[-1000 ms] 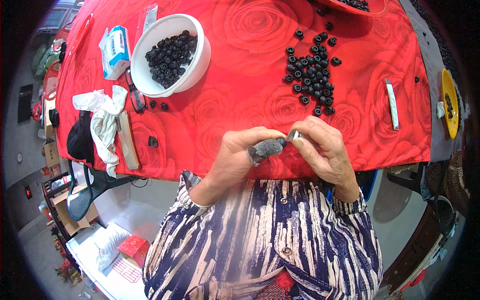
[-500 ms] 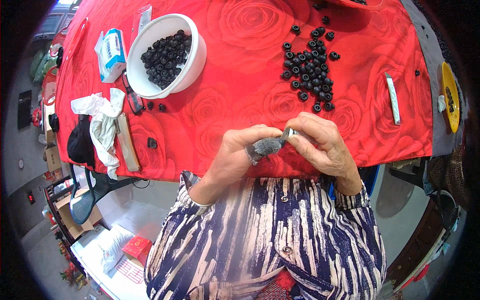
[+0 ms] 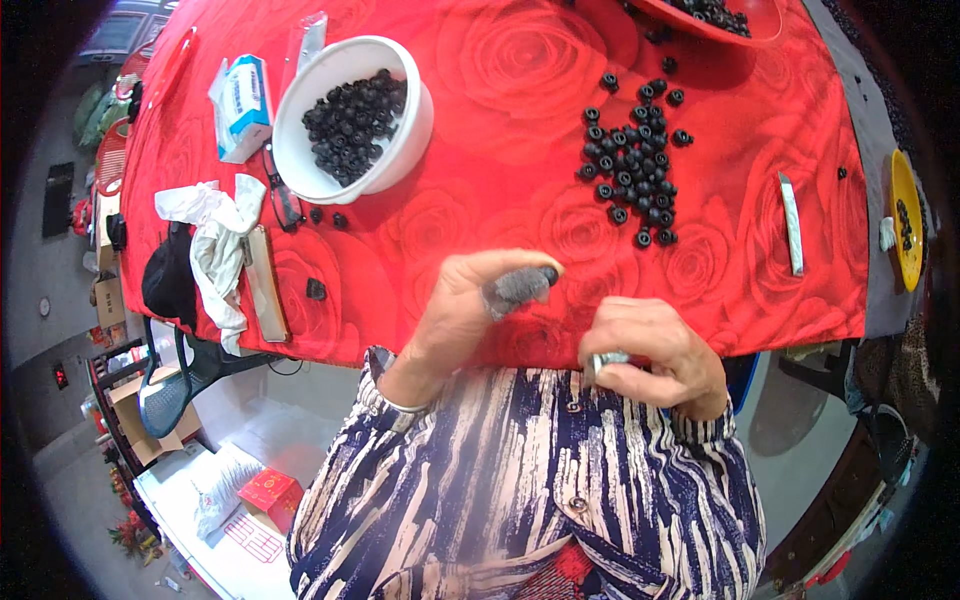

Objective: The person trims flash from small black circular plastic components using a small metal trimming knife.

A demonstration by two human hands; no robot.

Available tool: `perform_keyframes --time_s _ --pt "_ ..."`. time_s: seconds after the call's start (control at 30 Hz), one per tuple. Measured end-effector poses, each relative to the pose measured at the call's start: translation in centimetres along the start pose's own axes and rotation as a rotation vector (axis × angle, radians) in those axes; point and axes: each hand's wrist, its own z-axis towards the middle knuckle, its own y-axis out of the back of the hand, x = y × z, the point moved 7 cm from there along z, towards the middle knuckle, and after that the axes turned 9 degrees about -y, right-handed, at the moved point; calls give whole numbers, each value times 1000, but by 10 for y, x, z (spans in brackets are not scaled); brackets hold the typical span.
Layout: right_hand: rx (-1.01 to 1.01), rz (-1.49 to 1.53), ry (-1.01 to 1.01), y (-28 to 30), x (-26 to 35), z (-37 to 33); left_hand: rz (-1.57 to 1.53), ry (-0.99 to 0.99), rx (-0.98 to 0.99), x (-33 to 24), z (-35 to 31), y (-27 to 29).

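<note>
Over the near edge of the table, my left hand (image 3: 455, 310) is closed with a small round black part (image 3: 549, 275) pinched at its fingertips. Grey knit covering (image 3: 512, 290) wraps its fingers. My right hand (image 3: 655, 350) is apart from it, lower and to the right, curled round a small tool with a pale wrapped handle (image 3: 608, 361); its tip is hidden. Ahead of my right hand lies a loose pile of round black parts with ringed ends (image 3: 632, 160). A white bowl (image 3: 420, 125) at the left holds many dark pieces (image 3: 350, 125).
Left of the bowl are a blue-and-white tissue pack (image 3: 243, 108) and black-framed glasses (image 3: 286, 205). Below lie a white cloth (image 3: 215, 255) and a flat phone-like slab (image 3: 265, 290). At right are a pale-wrapped blade (image 3: 792, 225) and a yellow plate (image 3: 901, 270); a red basin (image 3: 740, 38) is at the top.
My hands have come apart: the right, with the small tool, has drawn down from the left. The left still pinches the black part. The view has shifted slightly.
</note>
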Motion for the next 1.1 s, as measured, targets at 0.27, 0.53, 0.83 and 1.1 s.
perform_keyframes --time_s 0.27,0.53,0.83,1.1 --pt "-553 -383 43 1 1 7 -155 265 -50 26 -16 -13" --pt "-594 -443 299 -11 19 -3 -468 406 96 34 -33 -33" --pt "-685 -745 330 -11 15 -19 526 -247 -229 -64 -26 8" --pt "-840 -1119 -162 38 -20 -24 1219 -697 -536 -172 13 112"
